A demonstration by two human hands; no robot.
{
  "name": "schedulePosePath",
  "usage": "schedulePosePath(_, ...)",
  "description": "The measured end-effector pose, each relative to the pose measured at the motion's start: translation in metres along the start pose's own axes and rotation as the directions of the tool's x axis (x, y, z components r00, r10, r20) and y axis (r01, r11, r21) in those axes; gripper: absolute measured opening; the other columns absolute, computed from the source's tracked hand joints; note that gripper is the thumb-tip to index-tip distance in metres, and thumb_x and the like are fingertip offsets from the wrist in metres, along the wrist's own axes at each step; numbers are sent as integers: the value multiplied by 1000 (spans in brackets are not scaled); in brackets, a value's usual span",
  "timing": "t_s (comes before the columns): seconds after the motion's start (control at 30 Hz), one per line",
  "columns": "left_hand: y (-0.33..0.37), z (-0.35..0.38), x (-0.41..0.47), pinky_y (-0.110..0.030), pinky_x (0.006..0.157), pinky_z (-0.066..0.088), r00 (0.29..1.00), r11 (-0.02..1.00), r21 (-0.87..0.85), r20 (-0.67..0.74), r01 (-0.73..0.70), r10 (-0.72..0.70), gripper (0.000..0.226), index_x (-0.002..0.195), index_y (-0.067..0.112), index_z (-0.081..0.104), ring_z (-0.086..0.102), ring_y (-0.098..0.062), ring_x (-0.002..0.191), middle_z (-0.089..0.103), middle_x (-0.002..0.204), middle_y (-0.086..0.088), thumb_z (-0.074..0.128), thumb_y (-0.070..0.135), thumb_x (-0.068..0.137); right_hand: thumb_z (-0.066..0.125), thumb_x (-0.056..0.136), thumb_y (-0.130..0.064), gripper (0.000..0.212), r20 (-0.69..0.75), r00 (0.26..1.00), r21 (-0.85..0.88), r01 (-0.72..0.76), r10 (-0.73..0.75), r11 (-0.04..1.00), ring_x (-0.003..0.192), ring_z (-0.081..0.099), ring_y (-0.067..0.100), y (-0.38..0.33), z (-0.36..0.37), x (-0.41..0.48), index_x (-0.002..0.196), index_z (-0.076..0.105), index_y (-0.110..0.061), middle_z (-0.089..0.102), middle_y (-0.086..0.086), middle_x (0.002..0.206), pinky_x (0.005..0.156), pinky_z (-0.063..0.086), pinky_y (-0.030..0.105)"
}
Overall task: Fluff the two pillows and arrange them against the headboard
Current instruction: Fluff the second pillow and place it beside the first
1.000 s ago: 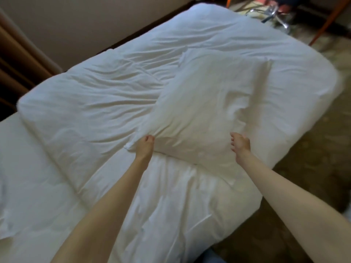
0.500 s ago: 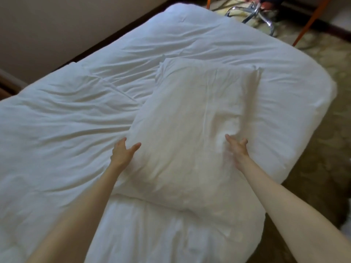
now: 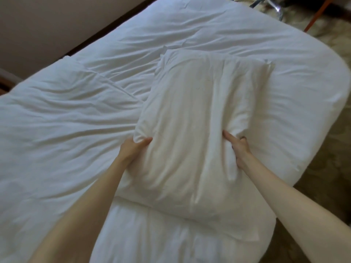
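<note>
Two bare forearms reach in from the bottom edge, and below them the white duvet (image 3: 171, 240) is folded back in a thick roll across the near end of the bed (image 3: 313, 111). On top of that fold lies the pillow (image 3: 193, 130), white and rumpled, its near end resting on the roll. It runs lengthwise away from the person, long axis pointing up the bed and leaning a little to the right, far corners toward the foot.

Left hand (image 3: 133, 149) is on the pillow's left edge, fingers (image 3: 146, 141) curled in and pinching a bunch of fabric. Right hand (image 3: 239, 149) is clamped on the right edge, one finger stretched out over the top surface, the others tucked under a gathered fold. Both sides are squeezed inward, so the pillow is waisted between the hands.

Around it, creased bedding spreads left and far, nothing lying on it near the pillow. Left of the bed a dark strip runs along a plain beige wall (image 3: 47, 25). Right of the bed, patterned carpet (image 3: 326, 168). At the far top edge, metal chair legs (image 3: 273, 4) and an orange rod (image 3: 317, 14), both blurred.
</note>
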State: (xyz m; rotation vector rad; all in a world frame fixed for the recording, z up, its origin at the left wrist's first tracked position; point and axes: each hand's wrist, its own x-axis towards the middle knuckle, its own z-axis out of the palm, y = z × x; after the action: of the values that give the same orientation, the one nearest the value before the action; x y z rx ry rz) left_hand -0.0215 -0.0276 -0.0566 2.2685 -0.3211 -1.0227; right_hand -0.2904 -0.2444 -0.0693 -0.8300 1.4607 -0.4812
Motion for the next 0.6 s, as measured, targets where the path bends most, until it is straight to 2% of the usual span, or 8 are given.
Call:
schedulePosePath(0.03,6,-1,-3,-45,92,52,1000,1000,-20,-8,-5,5,71,118,12,65,65,-29,102,69,113,-8,72,60,66,80,72,-23,66,17,1000,21,6,-6,1000,97,67,30,-3,2,-3,125,47,0,64,13,116,84,56,45)
schedulePosePath(0.1,20,-4,-12,-43,87,55,999,997,-64,-23,-34,32,60,107,11,70,68,-26,94,73,103,-8,78,53,65,79,72,-18,59,62,998,78,7,-12,997,102,67,33,-11,5,-13,122,55,3,67,18,117,91,54,49)
schedulePosePath(0.2,48,-11,-32,-40,81,58,991,976,-178,-59,-128,120,40,91,14,75,71,-23,87,75,92,-6,84,40,61,76,73,-8,50,97,994,148,32,-46,989,100,68,33,-23,7,-30,118,58,6,67,21,118,88,55,47)
schedulePosePath(0.27,66,-20,-47,-35,70,59,981,946,-267,-113,-185,160,32,83,14,76,72,-18,76,76,81,-3,86,32,59,74,74,-4,48,110,991,189,55,-77,981,98,68,33,-31,7,-39,117,60,8,67,21,117,88,55,48)
schedulePosePath(0.33,79,-33,-72,-27,58,57,965,907,-342,-168,-247,200,29,81,14,75,72,-15,67,76,70,2,86,27,57,72,74,-3,48,148,984,217,65,-99,974,84,71,27,-37,5,-55,118,60,10,71,18,106,81,59,44)
schedulePosePath(0.4,85,-43,-99,-25,56,56,943,860,-397,-220,-320,249,24,79,15,76,73,-14,66,77,70,3,86,24,59,70,75,-2,45,185,977,242,61,-107,968,67,72,19,-39,4,-70,117,61,11,75,10,85,66,61,36)
schedulePosePath(0.53,80,-60,-167,-19,50,52,868,774,-413,-356,-479,346,11,70,21,76,70,-7,58,76,67,7,84,17,64,70,75,-3,42,267,956,261,47,-119,964,69,72,22,-28,7,-105,114,62,9,72,15,96,66,61,39)
schedulePosePath(0.6,70,-70,-195,-19,50,51,833,770,-364,-406,-524,375,10,70,20,75,67,-5,57,74,66,8,84,19,65,71,73,-2,32,292,943,264,81,-159,961,71,74,19,-20,12,-119,104,68,2,76,7,87,60,60,33)
